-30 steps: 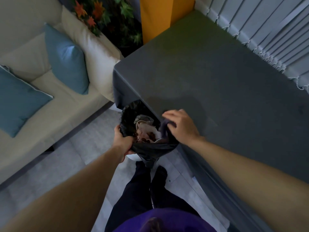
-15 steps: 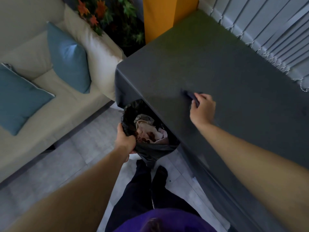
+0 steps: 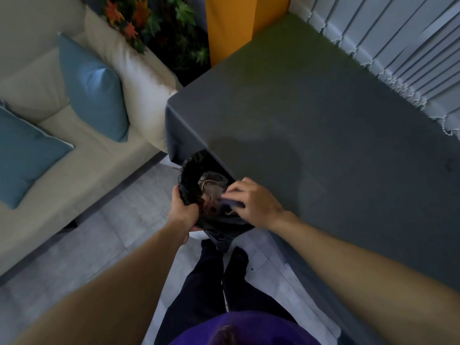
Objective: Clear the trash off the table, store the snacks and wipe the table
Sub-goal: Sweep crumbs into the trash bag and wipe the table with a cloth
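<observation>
A black trash bag (image 3: 191, 170) lines a small white bin held against the near left edge of the dark grey table (image 3: 323, 125). Crumpled paper and dark red bits lie inside the bag. My left hand (image 3: 183, 212) grips the bag's near rim. My right hand (image 3: 251, 201) is at the table edge over the bag's mouth, its fingers curled on a dark purple cloth (image 3: 230, 202) that is mostly hidden under the hand.
A beige sofa (image 3: 74, 155) with two blue cushions (image 3: 94, 88) stands to the left. An orange pillar (image 3: 231, 23) and leafy plants are at the back, vertical blinds (image 3: 398, 46) along the table's right side. My legs stand on the grey tiled floor below.
Half a second ago my right hand was out on the table top with the cloth. It has swept back to the table edge over the bag. My left hand stayed on the bag.
</observation>
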`<state>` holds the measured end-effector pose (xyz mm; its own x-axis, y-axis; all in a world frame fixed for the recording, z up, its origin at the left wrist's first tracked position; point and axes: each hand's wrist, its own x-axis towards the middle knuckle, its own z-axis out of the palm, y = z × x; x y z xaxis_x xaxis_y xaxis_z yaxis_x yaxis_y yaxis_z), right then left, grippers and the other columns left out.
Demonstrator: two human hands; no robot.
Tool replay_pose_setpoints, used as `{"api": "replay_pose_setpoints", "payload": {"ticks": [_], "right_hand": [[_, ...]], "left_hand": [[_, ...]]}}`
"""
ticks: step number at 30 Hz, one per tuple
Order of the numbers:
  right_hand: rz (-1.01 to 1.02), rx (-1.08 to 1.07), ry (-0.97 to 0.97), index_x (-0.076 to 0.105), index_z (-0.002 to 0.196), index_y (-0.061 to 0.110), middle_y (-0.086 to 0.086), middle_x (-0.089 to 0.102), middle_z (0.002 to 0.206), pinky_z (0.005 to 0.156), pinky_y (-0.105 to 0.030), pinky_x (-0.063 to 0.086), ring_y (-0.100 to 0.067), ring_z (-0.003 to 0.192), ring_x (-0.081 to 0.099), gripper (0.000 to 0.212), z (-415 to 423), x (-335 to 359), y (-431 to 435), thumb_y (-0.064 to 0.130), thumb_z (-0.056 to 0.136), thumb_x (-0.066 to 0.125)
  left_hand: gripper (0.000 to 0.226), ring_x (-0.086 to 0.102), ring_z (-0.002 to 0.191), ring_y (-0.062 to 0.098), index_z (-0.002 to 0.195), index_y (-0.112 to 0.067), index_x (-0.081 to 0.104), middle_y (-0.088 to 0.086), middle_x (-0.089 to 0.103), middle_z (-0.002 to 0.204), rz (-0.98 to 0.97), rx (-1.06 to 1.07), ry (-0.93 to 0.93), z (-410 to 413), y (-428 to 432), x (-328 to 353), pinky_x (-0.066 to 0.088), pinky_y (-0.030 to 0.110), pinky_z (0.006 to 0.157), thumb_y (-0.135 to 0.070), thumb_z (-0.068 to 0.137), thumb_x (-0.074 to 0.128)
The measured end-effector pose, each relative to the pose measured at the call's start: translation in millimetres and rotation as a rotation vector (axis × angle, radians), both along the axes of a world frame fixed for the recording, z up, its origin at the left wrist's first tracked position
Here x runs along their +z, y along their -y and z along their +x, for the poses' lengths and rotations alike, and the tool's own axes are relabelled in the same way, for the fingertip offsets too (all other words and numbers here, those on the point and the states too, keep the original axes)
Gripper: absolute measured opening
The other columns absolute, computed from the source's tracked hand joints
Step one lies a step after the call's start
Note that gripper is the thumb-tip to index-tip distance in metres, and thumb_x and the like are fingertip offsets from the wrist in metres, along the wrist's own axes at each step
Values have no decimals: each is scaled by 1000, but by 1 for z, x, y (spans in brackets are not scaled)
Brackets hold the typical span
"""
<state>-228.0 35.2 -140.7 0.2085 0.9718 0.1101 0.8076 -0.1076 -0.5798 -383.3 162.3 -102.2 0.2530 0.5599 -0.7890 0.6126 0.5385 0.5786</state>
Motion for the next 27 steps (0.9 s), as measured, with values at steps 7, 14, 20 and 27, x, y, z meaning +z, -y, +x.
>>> {"api": "replay_pose_setpoints", "payload": {"ticks": [7,14,20,27], "right_hand": [[-101,-928,-22,67,124,18,-4,56,119,87,-33,45,-27,106,51,31,78,10,0,19,95,56],[-41,-299,-17,79,94,21,7,63,93,71,-28,50,-14,87,56,18,31,5,23,13,80,72],[38,-871,15,75,109,19,-1,62,105,80,-34,51,-25,97,58,29,77,14,44,20,83,61],[-90,-740,-12,73,117,21,1,60,107,74,-36,53,-24,93,59,37,35,-1,47,21,81,61]], "left_hand": [[73,71,85,36,139,-47,31,3,56,113,-34,21,5,-1,0,2,62,52,61,7,92,46],[73,72,86,42,139,-48,30,6,57,110,-76,-2,11,9,4,2,59,62,73,7,93,44],[67,71,89,39,129,-48,36,7,57,113,-123,-37,41,18,8,4,58,62,77,9,94,42],[67,72,87,37,121,-50,37,6,58,114,-129,-40,46,20,13,3,61,56,69,11,93,41]]}}
